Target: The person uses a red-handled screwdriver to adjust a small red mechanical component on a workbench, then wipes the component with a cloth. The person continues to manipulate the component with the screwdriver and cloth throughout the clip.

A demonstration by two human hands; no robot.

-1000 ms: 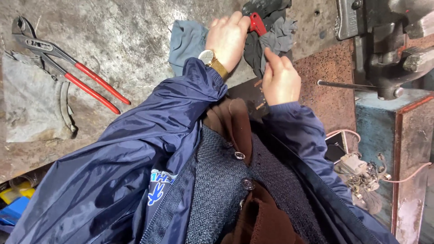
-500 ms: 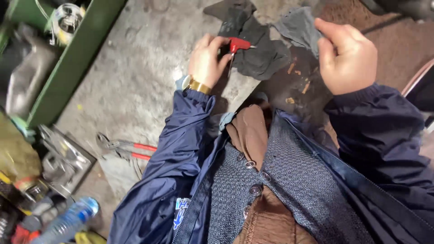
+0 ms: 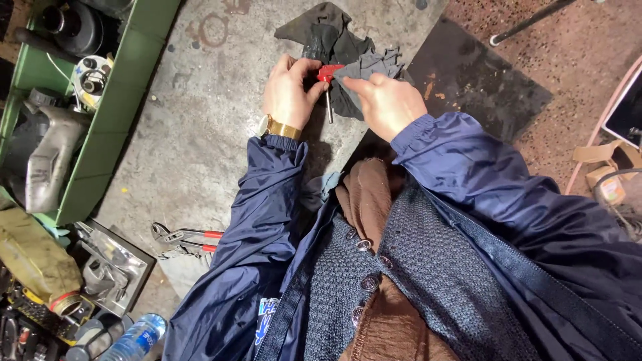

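The right hand (image 3: 384,103) has come in from the side and now pinches the grey rag (image 3: 364,67) beside the left hand (image 3: 289,90), whose fingers close on a red-handled T-key (image 3: 328,83), its steel shank pointing down over the desk (image 3: 200,127). Red-handled pliers (image 3: 180,239) lie well apart.

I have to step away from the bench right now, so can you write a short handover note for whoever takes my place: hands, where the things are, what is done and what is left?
Left hand: closed on the red T-handle of a small tool whose metal shaft points toward the body.
Right hand: pinching the grey rag against the red handle.
Both sit over the concrete bench, on a pile of dark rags.
Red-handled pliers lie near the left elbow, untouched.
Done: tool picked up, rag brought to it.
Left: cannot tell how clean the tool is; the shaft looks bare.
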